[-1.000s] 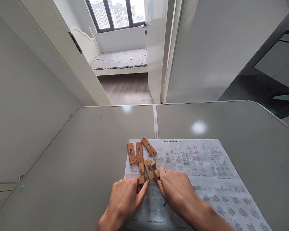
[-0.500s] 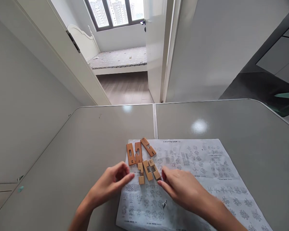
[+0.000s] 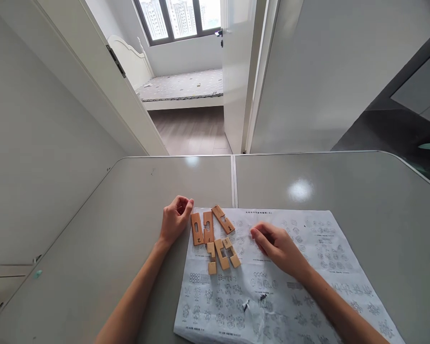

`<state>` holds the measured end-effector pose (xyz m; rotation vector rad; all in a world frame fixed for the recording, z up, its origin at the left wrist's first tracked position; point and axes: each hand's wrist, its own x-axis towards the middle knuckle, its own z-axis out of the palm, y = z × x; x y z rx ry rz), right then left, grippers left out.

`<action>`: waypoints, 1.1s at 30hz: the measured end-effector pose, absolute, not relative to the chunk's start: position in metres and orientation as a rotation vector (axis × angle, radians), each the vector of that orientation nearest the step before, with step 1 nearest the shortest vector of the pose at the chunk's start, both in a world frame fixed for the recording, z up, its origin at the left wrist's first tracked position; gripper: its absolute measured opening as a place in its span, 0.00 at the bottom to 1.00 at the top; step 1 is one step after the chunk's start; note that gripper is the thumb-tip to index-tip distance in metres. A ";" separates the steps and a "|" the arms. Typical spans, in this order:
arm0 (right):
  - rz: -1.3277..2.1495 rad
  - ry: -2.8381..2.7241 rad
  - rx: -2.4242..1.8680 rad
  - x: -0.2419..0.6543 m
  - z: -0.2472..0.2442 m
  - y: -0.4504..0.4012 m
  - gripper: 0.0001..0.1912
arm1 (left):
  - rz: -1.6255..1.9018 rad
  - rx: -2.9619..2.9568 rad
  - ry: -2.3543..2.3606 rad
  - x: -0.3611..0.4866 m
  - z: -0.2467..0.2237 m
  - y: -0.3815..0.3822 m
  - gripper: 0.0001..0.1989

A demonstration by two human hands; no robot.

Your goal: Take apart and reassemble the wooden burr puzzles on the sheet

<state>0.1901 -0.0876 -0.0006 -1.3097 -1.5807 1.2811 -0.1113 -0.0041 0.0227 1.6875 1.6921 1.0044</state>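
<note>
Several notched wooden puzzle pieces lie together on a printed sheet. In the upper row are three reddish flat ones: the piece marked 2 [image 3: 199, 237], the piece marked 1 [image 3: 210, 235] and a slanted piece marked 3 [image 3: 228, 227]. Below them lie three paler pieces: a left one [image 3: 212, 268], a middle one [image 3: 219, 248] and a right one [image 3: 235, 260]. My left hand [image 3: 175, 217] rests just left of piece 2, fingers curled in, holding nothing visible. Over the sheet, right of the pieces, my right hand [image 3: 277, 244] is curled with thumb against fingers, apart from the wood.
The creased paper sheet [image 3: 308, 282] with many small diagrams covers the table's front right; it has small tears. The grey tabletop [image 3: 157, 177] has a seam down its middle. Beyond its far edge stand an open door [image 3: 236, 71] and a bed [image 3: 186, 86].
My left hand has moved up and away to the pieces' upper left. My right hand has left the right pale piece, shifting up and right. The pieces keep their arrangement.
</note>
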 end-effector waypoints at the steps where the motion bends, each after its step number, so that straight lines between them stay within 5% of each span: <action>1: 1.262 -1.582 -1.315 0.190 -0.002 -0.089 0.25 | 1.012 1.675 1.682 -0.113 0.022 -0.002 0.19; 33: 1.202 -1.659 -1.337 0.186 -0.008 -0.091 0.22 | 0.969 1.769 1.652 -0.117 0.014 -0.008 0.17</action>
